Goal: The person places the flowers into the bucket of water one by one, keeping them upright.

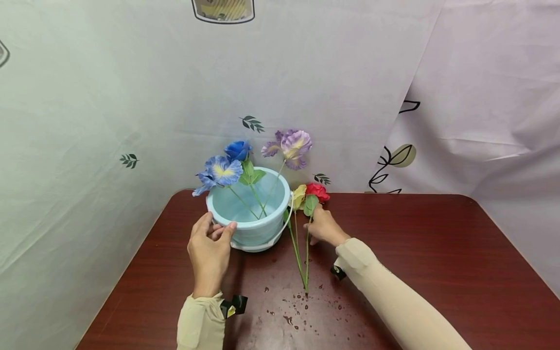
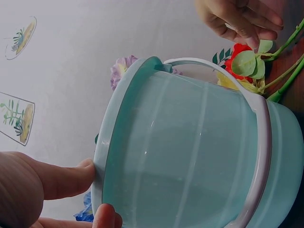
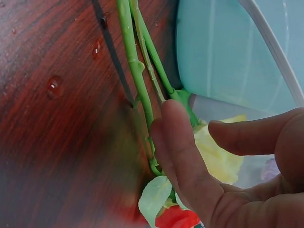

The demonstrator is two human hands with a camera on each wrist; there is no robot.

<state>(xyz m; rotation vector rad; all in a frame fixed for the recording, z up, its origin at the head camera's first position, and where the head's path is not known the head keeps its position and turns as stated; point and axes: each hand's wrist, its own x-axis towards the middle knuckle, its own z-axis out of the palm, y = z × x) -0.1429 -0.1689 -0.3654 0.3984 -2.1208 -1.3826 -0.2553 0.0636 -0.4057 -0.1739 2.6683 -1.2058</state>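
My left hand grips the rim of a light blue bucket, thumb at the rim in the left wrist view. A blue-and-yellow iris, a blue rose and a purple iris stand tilted inside it. To the right of the bucket, a red rose and a yellow flower lie on the table, their green stems towards me. My right hand is at the red rose's stem, its fingers fairly straight beside the stems and thumb apart from them in the right wrist view.
The bucket's white handle hangs down on its right side. Water drops dot the dark red wooden table near the stem ends. A pale printed cloth hangs behind the table's far edge.
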